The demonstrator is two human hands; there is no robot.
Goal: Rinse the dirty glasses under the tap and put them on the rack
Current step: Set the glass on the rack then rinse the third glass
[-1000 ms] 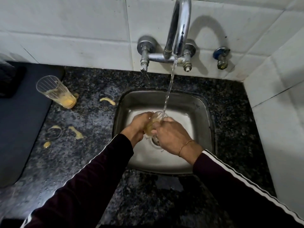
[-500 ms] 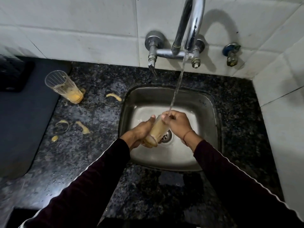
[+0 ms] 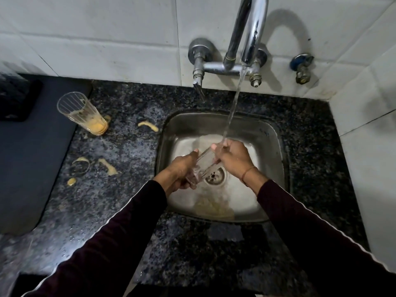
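Left hand (image 3: pixel 181 168) grips the glass (image 3: pixel 204 162) base, right hand (image 3: pixel 232 156) curls round its rim under the tap (image 3: pixel 249 31) stream; no writing readable

Dark maroon sleeves (image 3: pixel 120 228), white-piped

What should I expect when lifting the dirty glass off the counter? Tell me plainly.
The dirty glass is tall and narrow on a small base, so a sideways nudge would probably tip it. It looks like thin clear glass, likely fragile. Yellow residue sits at its bottom and around its foot on the wet counter, so it may feel slippery.
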